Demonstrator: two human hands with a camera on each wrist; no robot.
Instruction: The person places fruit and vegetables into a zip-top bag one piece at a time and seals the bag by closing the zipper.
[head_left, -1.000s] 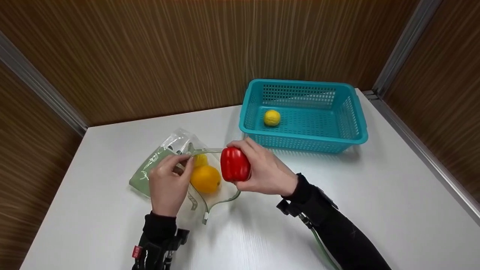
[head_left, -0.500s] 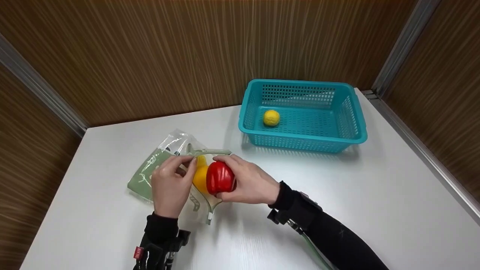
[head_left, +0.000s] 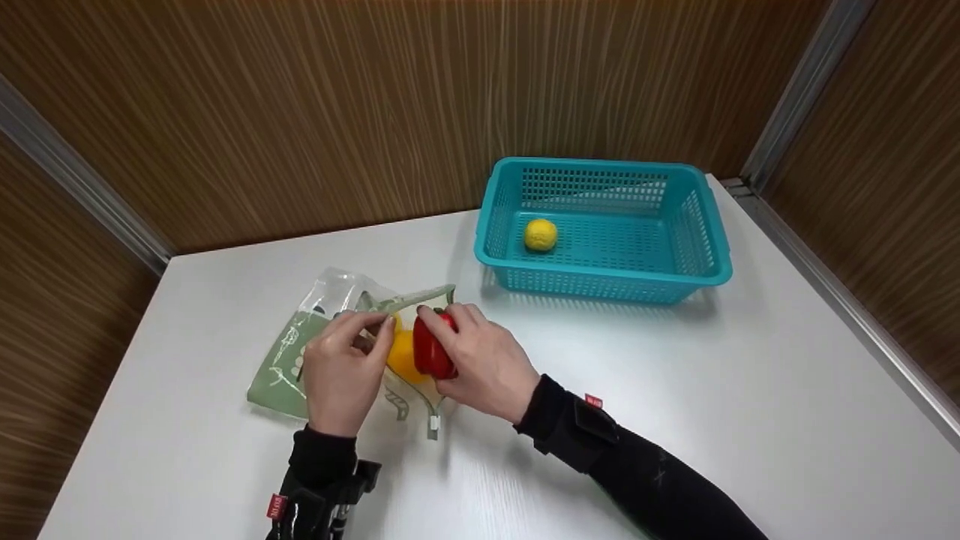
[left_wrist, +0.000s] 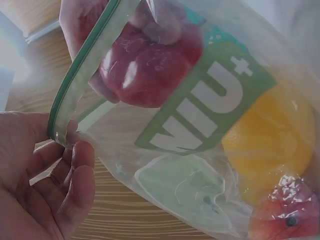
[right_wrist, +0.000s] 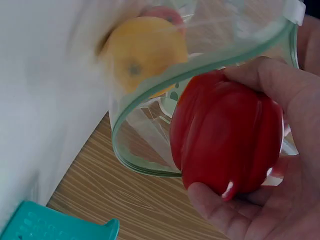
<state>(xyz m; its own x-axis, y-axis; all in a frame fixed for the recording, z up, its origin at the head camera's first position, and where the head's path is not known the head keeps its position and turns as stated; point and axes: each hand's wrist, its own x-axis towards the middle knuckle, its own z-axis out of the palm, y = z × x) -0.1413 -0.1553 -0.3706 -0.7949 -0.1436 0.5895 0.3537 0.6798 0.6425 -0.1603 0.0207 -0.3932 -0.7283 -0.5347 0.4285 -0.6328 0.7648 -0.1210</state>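
Note:
My left hand [head_left: 341, 371] pinches the green zip rim of a clear plastic zip bag [head_left: 281, 375] with its thumb and fingertips. In my right hand [head_left: 491, 367] is a red bell pepper [head_left: 431, 349], gripped from the right at the bag's open mouth. The left wrist view shows this pepper [left_wrist: 150, 70] through the clear film. Inside the bag lie an orange [left_wrist: 272, 140] and a reddish round fruit [left_wrist: 285, 215]. From the head view, the pepper and fingers partly cover the orange [head_left: 403, 358].
A turquoise plastic basket [head_left: 600, 274] stands behind and to the right of the bag, a yellow lemon-like ball [head_left: 540, 235] at its left end. Wood-grain panels [head_left: 337, 112] border the white table [head_left: 187, 322] at the back and sides.
My right hand has brought the red bell pepper leftward to the bag's mouth and turned, its fingers now more over the pepper. The left hand keeps its pinch on the rim.

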